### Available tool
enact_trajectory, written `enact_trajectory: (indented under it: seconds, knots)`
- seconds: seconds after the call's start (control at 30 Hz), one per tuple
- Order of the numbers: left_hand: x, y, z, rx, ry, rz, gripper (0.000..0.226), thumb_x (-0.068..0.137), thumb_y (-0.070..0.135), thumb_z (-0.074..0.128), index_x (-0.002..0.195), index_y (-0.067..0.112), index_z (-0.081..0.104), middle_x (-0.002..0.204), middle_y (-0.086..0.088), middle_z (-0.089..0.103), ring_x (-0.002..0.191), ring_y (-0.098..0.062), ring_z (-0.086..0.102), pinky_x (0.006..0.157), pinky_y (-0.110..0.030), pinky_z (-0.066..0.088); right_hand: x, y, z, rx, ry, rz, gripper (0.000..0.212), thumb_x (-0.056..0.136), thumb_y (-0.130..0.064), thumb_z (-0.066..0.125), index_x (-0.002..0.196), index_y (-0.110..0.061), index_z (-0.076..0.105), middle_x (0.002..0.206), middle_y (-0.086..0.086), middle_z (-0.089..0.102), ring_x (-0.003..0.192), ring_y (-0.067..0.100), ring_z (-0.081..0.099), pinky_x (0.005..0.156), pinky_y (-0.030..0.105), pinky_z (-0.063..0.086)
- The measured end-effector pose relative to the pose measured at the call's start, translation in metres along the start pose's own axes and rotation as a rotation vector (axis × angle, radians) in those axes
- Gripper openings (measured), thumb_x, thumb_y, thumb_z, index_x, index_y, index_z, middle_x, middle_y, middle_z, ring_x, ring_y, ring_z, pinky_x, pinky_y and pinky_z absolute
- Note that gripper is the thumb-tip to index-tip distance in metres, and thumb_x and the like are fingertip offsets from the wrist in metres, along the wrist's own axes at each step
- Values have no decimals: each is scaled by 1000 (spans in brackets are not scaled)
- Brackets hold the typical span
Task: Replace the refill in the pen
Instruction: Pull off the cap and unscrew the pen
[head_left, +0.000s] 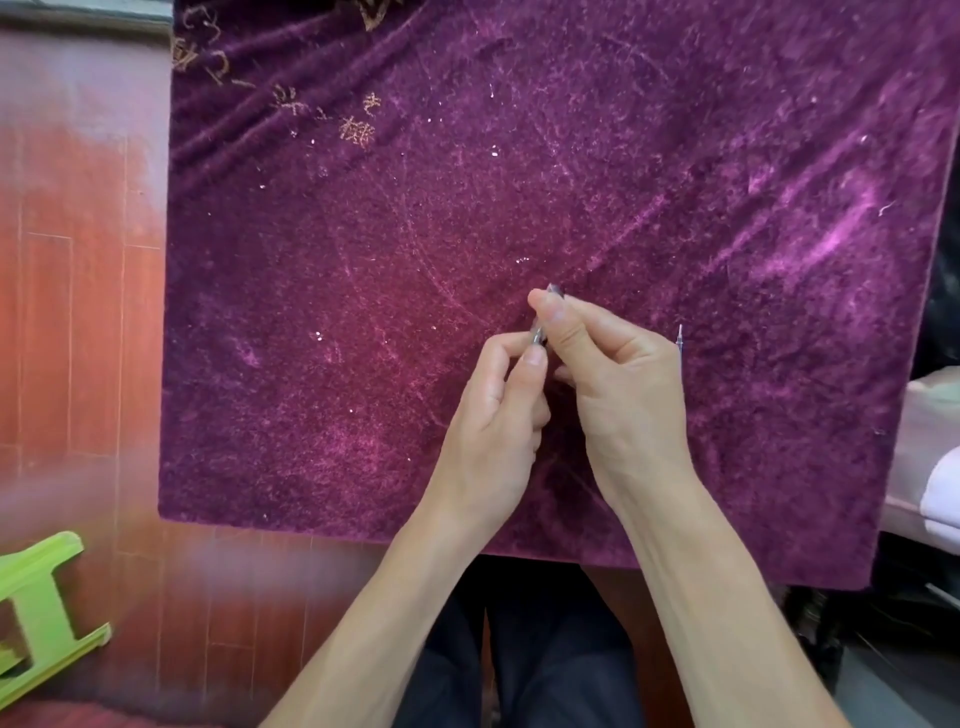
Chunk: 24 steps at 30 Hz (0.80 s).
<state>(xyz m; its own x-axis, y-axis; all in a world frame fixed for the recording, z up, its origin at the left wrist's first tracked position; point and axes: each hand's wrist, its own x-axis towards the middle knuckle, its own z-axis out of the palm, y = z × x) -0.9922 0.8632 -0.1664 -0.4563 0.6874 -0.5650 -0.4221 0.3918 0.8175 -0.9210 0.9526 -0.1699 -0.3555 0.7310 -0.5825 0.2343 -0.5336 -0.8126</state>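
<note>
Looking down at my two bare hands meeting over a square table draped in a purple velvet cloth (363, 312). My right hand (618, 384) pinches a thin pen (540, 332) between thumb and forefinger, held nearly upright over the middle of the cloth. Only a dark tip above my fingers and a short grey stretch below them show; my fingers cover the rest. My left hand (498, 415) is curled, its thumb and forefinger closed on the pen's lower end, just under my right thumb. The two hands touch there.

Behind my right hand a slim clear refill (680, 338) pokes up past my knuckles, its fine point uppermost. Most of its length is hidden, and I cannot tell whether my right hand holds it or whether it lies on the cloth.

The cloth has wide bare room to the left of my hands and beyond them. Its near edge runs just past my wrists, its left edge drops straight to a reddish wooden floor (78, 312), and its right edge slants close beside my right hand. The far left corner is rumpled into folds with faint gold embroidery (358, 130), too blurred to read.

At lower left a lime green plastic stool (41, 613) is cut off by the frame. At the right edge something pale pink (930, 467) is only partly in view. My dark trousers (545, 649) show between my forearms.
</note>
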Motion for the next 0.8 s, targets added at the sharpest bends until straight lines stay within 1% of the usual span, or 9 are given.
enact_trajectory:
  seconds: [0.07, 0.13, 0.23, 0.3, 0.37, 0.47, 0.6, 0.7, 0.8]
  knots:
    - [1, -2, 0, -59, -4, -48, 19, 98, 37, 42, 103, 24, 54, 58, 11, 38, 45, -2, 30, 40, -17, 29, 12, -9, -2, -24, 60, -57, 18, 96, -26, 81, 111, -15, 86, 83, -14, 81, 79, -5, 72, 72, 14, 54]
    - [4, -3, -3, -115, 18, -88, 16, 93, 29, 40, 100, 20, 51, 60, 6, 37, 45, -4, 28, 40, -18, 28, 28, -19, -2, -69, 109, -115, 18, 94, -22, 84, 111, -15, 83, 78, -11, 79, 74, -3, 72, 69, 14, 53]
    - [10, -2, -9, -141, 68, -97, 14, 93, 24, 41, 100, 17, 51, 61, 4, 40, 48, -5, 30, 43, -22, 28, 55, -32, 5, -225, 149, -178, 14, 90, -22, 87, 100, -14, 82, 78, -7, 82, 74, 2, 77, 74, 24, 60]
    - [13, 0, -13, -118, 105, -90, 16, 95, 30, 46, 101, 18, 54, 61, 4, 43, 50, -8, 32, 45, -27, 29, 70, -36, 13, -348, 158, -193, 13, 89, -30, 86, 96, -20, 81, 77, -8, 82, 74, 2, 77, 81, 34, 64]
    - [16, 3, -17, -118, 135, -78, 17, 97, 36, 49, 103, 23, 57, 60, 5, 46, 50, -9, 35, 44, -28, 31, 82, -38, 24, -428, 167, -200, 14, 89, -36, 84, 95, -24, 80, 75, -11, 82, 72, 1, 77, 83, 36, 65]
    - [17, 7, -22, -125, 153, -64, 16, 100, 37, 48, 104, 28, 61, 60, 5, 47, 47, -8, 36, 41, -24, 31, 92, -40, 40, -512, 168, -210, 15, 90, -39, 81, 96, -25, 78, 71, -13, 80, 69, 1, 76, 83, 33, 64]
    - [18, 8, -27, -124, 154, -79, 16, 101, 33, 48, 104, 26, 62, 60, 4, 46, 46, -5, 35, 41, -19, 31, 96, -41, 53, -603, 165, -207, 12, 91, -35, 82, 93, -24, 77, 68, -13, 76, 71, 7, 77, 84, 38, 63]
    - [18, 8, -29, -107, 154, -78, 17, 101, 35, 48, 104, 26, 62, 61, 4, 47, 47, -4, 36, 42, -18, 33, 96, -41, 55, -648, 179, -199, 13, 91, -35, 83, 93, -23, 78, 68, -14, 73, 68, 6, 76, 81, 37, 64]
    - [19, 8, -30, -93, 165, -68, 17, 101, 36, 49, 104, 26, 62, 61, 5, 48, 48, -3, 37, 43, -17, 34, 95, -41, 55, -672, 181, -213, 15, 92, -33, 83, 99, -21, 79, 69, -13, 73, 70, 8, 76, 83, 39, 63]
